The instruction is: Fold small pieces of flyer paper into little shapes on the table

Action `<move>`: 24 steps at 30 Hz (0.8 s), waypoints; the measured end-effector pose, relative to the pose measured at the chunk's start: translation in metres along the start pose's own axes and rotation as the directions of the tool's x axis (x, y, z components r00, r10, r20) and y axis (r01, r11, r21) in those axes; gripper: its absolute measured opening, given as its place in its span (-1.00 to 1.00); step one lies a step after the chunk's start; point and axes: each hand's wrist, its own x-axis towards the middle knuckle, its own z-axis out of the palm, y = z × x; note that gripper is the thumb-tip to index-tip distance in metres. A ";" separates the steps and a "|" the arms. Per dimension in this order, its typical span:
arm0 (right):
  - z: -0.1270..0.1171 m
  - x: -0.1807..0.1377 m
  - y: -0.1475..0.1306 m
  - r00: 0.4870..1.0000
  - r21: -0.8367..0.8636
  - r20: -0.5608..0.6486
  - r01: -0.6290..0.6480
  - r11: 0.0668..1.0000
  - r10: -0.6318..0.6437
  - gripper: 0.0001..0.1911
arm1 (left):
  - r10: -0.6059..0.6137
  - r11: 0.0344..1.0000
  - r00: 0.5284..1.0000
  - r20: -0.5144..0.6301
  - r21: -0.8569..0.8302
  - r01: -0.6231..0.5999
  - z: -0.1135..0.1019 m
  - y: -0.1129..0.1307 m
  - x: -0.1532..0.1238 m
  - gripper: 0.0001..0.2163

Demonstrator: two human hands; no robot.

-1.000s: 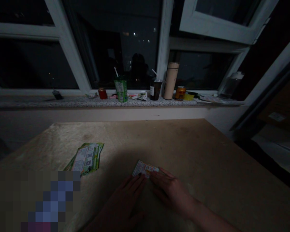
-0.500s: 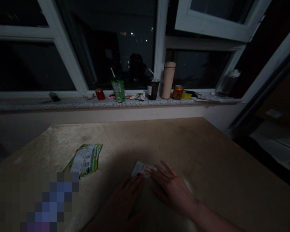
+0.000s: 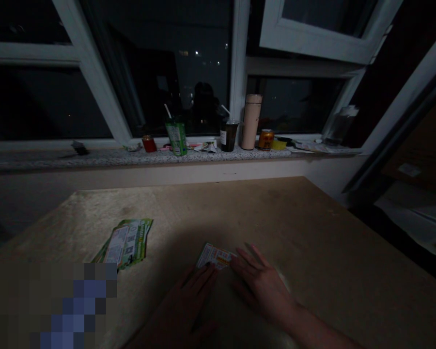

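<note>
Both my hands lie flat on a tan tabletop [image 3: 294, 218] in dim light. My left hand [image 3: 189, 303] has its fingers stretched out, the tips touching the near edge of a small printed paper [image 3: 214, 255]. My right hand [image 3: 263, 283] is spread open beside it, its fingertips on the paper's right side. The paper lies flat, white with orange and blue print; part of it is covered by my fingers. A fanned stack of green printed leaflets [image 3: 126, 242] rests on the table to the left, apart from both hands.
A stone windowsill [image 3: 94, 156] runs behind the table, holding a green cup with a straw [image 3: 177, 137], a dark cup [image 3: 228, 134], a tall beige flask [image 3: 251, 122], a red jar [image 3: 148, 143], an orange can [image 3: 266, 139] and scraps of paper. Dark windows stand above it.
My right hand's fingers have spread a little wider over the paper's right side. The view has shifted slightly; the paper and leaflets lie where they were.
</note>
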 end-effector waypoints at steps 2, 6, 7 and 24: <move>0.000 0.000 0.000 1.000 -0.013 -0.007 0.012 1.000 -0.012 -0.60 | -0.005 1.000 1.000 0.010 -0.008 0.005 -0.002 -0.001 0.000 -0.28; -0.001 0.002 -0.001 1.000 -0.016 0.012 0.009 1.000 -0.009 -0.59 | 0.028 1.000 0.999 0.040 -0.009 -0.028 -0.011 -0.005 0.000 -0.34; -0.001 0.002 -0.001 1.000 -0.013 0.016 0.007 1.000 -0.007 -0.59 | 0.040 0.999 0.998 0.052 -0.002 -0.040 -0.013 -0.005 0.000 -0.36; 0.008 0.002 -0.007 0.991 0.174 0.098 0.078 0.982 -0.096 -0.46 | 0.038 0.999 0.999 -0.016 0.029 -0.038 -0.011 -0.003 0.002 -0.35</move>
